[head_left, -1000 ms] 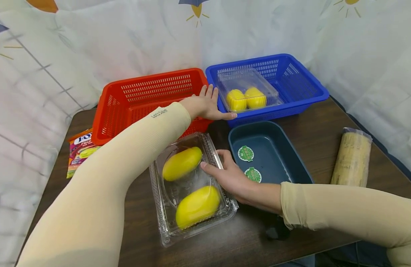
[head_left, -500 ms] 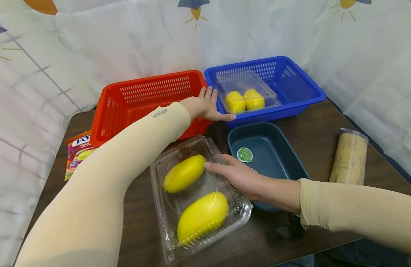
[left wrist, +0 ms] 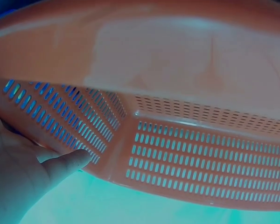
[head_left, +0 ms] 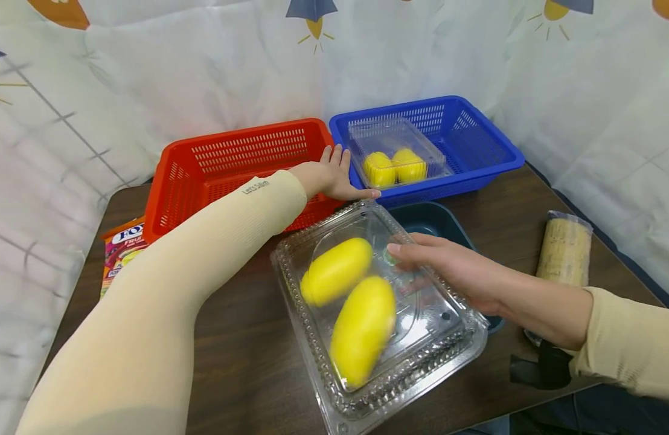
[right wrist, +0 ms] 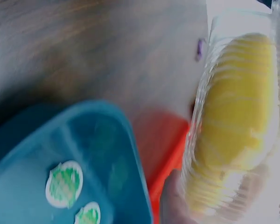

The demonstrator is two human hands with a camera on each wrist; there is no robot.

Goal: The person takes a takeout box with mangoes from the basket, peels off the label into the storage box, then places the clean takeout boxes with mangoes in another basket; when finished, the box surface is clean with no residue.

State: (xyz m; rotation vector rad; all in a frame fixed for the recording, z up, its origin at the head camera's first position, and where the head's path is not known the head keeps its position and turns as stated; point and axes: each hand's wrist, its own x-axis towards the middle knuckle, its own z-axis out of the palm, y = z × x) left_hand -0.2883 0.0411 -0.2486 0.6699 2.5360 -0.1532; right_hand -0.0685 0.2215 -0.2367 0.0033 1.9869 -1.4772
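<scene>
My right hand grips the side of a clear plastic clamshell box, thumb on the lid and fingers underneath. The box is raised and tilted over the table. Inside lie two yellow mango-like fruits, one upper and one lower; the right wrist view shows yellow fruit through the ribbed wall. My left hand has its fingers spread at the right end of the red basket, beside the blue basket. In the left wrist view, the left thumb lies along the basket's slotted end.
Another clear box with two yellow fruits sits in the blue basket. The box partly covers a dark teal tray with green stickers. A wrapped tan cylindrical bundle lies right; a bright FOX packet lies left. A curtain hangs behind.
My right hand has lifted the box and moved it right, turning it so it now overlaps the teal tray. The fruits inside have shifted closer together. The left hand stays at the basket.
</scene>
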